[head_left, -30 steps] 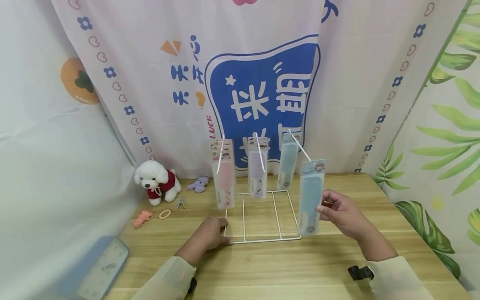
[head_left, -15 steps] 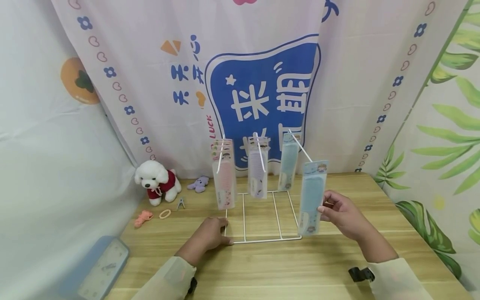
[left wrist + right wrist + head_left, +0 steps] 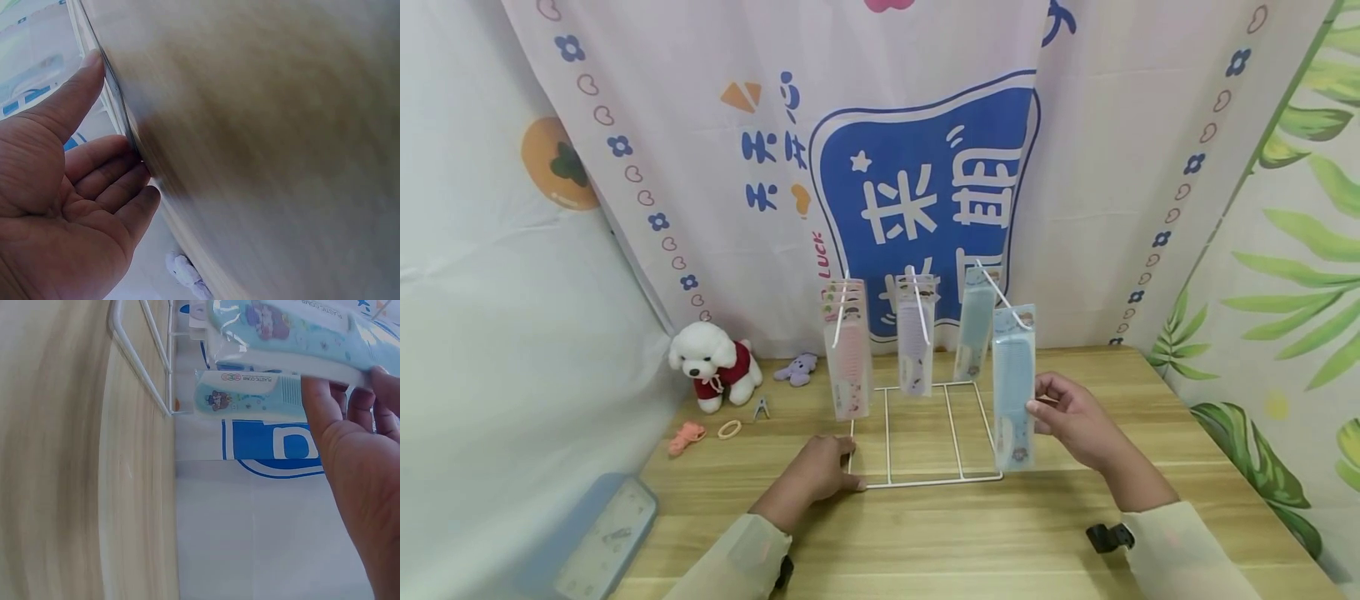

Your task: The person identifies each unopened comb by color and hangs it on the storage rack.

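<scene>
My right hand (image 3: 1071, 417) pinches the right edge of a packaged light-blue comb (image 3: 1015, 383) between thumb and fingers. The pack's top is at the front end of the right hook (image 3: 1000, 292), whose tip shows in front of its card. Further back on the same hook hangs another packaged blue comb (image 3: 976, 321). My left hand (image 3: 822, 468) holds the front left corner of the white wire rack (image 3: 925, 482), thumb at the front wire, fingers at the side wire. In the right wrist view, the held pack (image 3: 281, 331) lies partly behind the fingers.
Packaged pink combs (image 3: 850, 358) hang on the left hook, packaged purple combs (image 3: 915, 342) on the middle one. To the left are a plush dog (image 3: 715, 362), a small purple toy (image 3: 797, 367), a clip (image 3: 762, 407), a ring (image 3: 730, 428), an orange item (image 3: 687, 437) and a blue-rimmed box (image 3: 606, 533).
My right hand has moved the blue comb pack left and slightly up. The hook tip, hidden behind the pack before, now shows in front of its card. My left hand stays put.
</scene>
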